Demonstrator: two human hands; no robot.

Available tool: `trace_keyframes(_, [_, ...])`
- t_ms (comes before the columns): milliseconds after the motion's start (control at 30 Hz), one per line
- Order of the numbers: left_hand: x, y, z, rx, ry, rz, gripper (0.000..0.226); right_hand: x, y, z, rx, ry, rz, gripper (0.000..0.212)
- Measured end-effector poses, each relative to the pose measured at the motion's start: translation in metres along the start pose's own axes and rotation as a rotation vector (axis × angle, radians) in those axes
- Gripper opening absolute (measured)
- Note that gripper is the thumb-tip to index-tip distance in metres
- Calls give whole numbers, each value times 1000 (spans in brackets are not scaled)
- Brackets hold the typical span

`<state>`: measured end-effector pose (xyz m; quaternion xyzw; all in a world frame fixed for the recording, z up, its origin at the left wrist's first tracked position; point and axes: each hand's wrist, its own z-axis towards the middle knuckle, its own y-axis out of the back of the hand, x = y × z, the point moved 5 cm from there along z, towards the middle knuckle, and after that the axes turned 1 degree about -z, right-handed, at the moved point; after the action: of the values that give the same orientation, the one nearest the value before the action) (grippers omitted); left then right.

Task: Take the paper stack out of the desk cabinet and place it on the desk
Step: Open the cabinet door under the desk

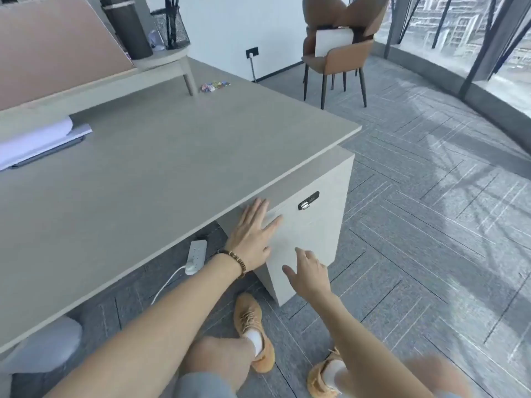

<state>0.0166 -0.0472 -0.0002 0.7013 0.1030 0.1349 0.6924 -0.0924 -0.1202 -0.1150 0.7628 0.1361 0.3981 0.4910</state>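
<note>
Grey carpet tiles and a glass wall frame an office corner where a wide grey desk [161, 156] stands over a pale cabinet [304, 239] tucked under its right end. No paper stack from inside the cabinet can be seen: the cabinet door [301, 242] is shut, so the stack is presumably behind it, and whether that is so cannot be told. The left hand [253, 239] is laid flat, fingers spread, against the upper left part of the door just below the desk edge, gripping nothing. The right hand [307, 271] is held lower, fingers loosely spread and released, close to the door face; contact with it cannot be made out. A dark lock [309, 201] is set near the door's top right corner, and no handle is visible. The step in hand is judged to be the opening of the cabinet, the first part of the task. A press on the door or a pull at its edge is likely called for next, and the lock may have to be dealt with if the door is held fast. Further out, some white sheets on a folder [40, 142] are lying at the desk's left, a power strip [196, 255] is lying on the floor beneath, and a brown chair [339, 53] is standing by the wall.
</note>
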Motion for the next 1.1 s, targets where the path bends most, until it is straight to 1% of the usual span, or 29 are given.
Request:
trace_keyframes(67, [7,-5,13,27,-5,65,82,-2,-17,12,44,-29,132,76])
trace_keyframes(133, [14,-7,22,7,-21,114,86,1,-33,21,105,-31,304,92])
trace_keyframes(200, [18,-12,31,-21,-42,121,89,6,-46,30,118,-57,437,103])
trace_keyframes(333, [17,-17,38,-72,-42,172,103,16,-62,44,39,-103,611,114])
trace_keyframes(433, [14,-19,39,-97,-44,203,112,22,-70,51,-36,-186,727,121])
trace_keyframes(533, [14,-18,40,-140,-43,204,108,25,-79,61,-89,-266,824,128])
trace_keyframes(600, [14,-20,41,-148,-40,208,105,25,-84,68,-101,-307,848,132])
trace_keyframes(667, [16,-23,42,-131,-27,201,106,22,-88,73,-114,-318,848,134])
trace_keyframes(833, [18,-28,43,-84,1,226,106,12,-89,72,-127,-332,774,131])
trace_keyframes(1000, [15,-27,40,-33,35,243,107,0,-80,58,-119,-298,693,132])
trace_keyframes(1100, [11,-22,38,-16,53,261,106,-20,-69,34,-125,-217,609,126])
